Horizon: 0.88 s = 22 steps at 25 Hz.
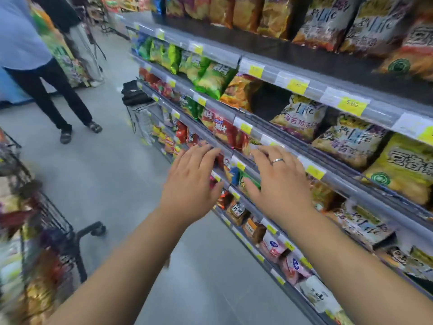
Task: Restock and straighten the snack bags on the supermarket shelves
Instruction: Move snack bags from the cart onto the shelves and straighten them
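— Where's my stock?
— In the cart [61, 221], left of your left hand and nearer you, kept within reach for refills.
— And my hands?
— Your left hand [194, 179] and right hand [278, 181] are both flat, fingers straight and spread, holding nothing. They hover at the shelf rail [346, 186], probably to push a row level; I can't tell if they touch it.
— The bags?
— Blue and green snack bags [236, 175] sit between your hands. Red bags [225, 130] stand just past your left fingertips. Beyond your right hand, a dark gap [264, 102] beside an orange bag [239, 92] looks due for refilling.
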Available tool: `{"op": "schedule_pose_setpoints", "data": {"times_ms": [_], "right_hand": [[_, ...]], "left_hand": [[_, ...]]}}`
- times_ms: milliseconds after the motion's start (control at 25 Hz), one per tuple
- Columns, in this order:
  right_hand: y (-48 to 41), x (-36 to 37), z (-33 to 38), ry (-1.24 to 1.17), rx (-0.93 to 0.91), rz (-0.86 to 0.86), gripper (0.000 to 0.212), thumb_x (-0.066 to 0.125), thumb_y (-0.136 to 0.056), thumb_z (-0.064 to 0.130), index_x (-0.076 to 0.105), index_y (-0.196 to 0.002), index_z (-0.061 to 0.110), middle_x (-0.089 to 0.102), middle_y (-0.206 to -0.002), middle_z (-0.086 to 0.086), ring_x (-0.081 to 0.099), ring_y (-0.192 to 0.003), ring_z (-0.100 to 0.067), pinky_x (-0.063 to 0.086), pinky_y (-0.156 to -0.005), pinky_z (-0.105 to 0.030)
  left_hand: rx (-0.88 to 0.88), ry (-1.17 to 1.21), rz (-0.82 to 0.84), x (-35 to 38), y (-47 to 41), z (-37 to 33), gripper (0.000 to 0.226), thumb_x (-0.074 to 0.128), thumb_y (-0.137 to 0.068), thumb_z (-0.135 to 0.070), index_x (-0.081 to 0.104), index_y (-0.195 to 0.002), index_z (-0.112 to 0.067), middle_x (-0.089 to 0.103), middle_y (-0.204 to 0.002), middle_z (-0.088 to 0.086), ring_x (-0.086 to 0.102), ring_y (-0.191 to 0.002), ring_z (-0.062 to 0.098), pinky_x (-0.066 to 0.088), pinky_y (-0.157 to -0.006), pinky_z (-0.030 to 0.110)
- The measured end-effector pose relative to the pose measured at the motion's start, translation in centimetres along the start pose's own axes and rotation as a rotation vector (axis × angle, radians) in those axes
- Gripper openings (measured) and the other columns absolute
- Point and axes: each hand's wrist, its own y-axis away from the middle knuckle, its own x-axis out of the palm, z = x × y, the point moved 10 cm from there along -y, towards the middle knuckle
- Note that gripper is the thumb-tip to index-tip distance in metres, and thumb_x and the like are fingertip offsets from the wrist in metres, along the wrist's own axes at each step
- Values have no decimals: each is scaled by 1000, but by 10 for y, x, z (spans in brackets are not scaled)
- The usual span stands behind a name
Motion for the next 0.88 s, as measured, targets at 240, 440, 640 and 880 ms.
{"op": "schedule_pose_setpoints", "data": {"times_ms": [240,440,640,880], "right_hand": [[20,38,164,-118,-175,77,64,70,-77,41,55,-133,13,57,-130,-13,49,-126,-35,39,-103,-51],[49,62,311,-200,-396,141,66,72,-74,40,55,-131,13,59,-125,-14,52,-120,-35,43,-97,-48],[78,87,432,-272,-588,221,65,75,-72,36,57,-130,12,61,-125,-15,56,-115,-37,47,-90,-49],[103,130,570,-348,-824,351,62,65,-82,40,50,-137,15,56,-133,-12,50,-123,-34,43,-96,-48]], "left_hand": [[-244,-97,38,-41,134,117,66,45,-81,-48,47,-136,-10,57,-133,13,55,-121,36,44,-102,54],[-492,-180,56,-81,260,210,68,44,-81,-48,48,-136,-8,57,-133,15,55,-121,36,44,-102,53],[-744,-236,51,-111,365,273,67,43,-79,-49,44,-135,-12,56,-133,14,53,-122,34,42,-104,48],[-1056,-279,98,-133,473,342,69,56,-87,-45,40,-146,-12,46,-146,9,41,-136,29,28,-116,46]]}}
